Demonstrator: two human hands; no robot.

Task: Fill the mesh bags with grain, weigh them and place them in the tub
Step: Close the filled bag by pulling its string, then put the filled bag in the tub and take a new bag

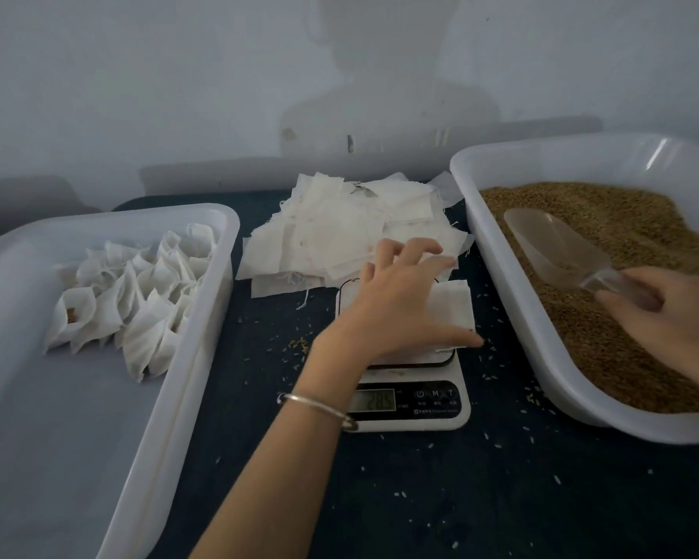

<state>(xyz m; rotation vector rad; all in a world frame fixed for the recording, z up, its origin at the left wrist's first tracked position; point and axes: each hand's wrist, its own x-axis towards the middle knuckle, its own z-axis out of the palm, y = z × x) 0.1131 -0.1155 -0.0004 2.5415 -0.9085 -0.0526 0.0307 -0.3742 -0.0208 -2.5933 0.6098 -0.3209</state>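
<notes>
White mesh bag (pixel 452 308) flat on scale (pixel 414 381), under spread left hand (pixel 396 304); right hand (pixel 670 312) far right, curled on scoop (pixel 557 246) handle in grain tub (pixel 501 236); nearest: left

One view only: head camera, wide-angle, worn by person, looking forward and down over dark table (pixel 420 498) toward pale wall (pixel 138 74). Close range: both forearms enter from bottom edge, left hand (pixel 396 304) near centre, right hand (pixel 670 312) at right edge. Scale (pixel 416 401) centred; left tub (pixel 202 316) and grain tub (pixel 501 276) cropped by frame sides. Straight edges bow toward borders.
</notes>
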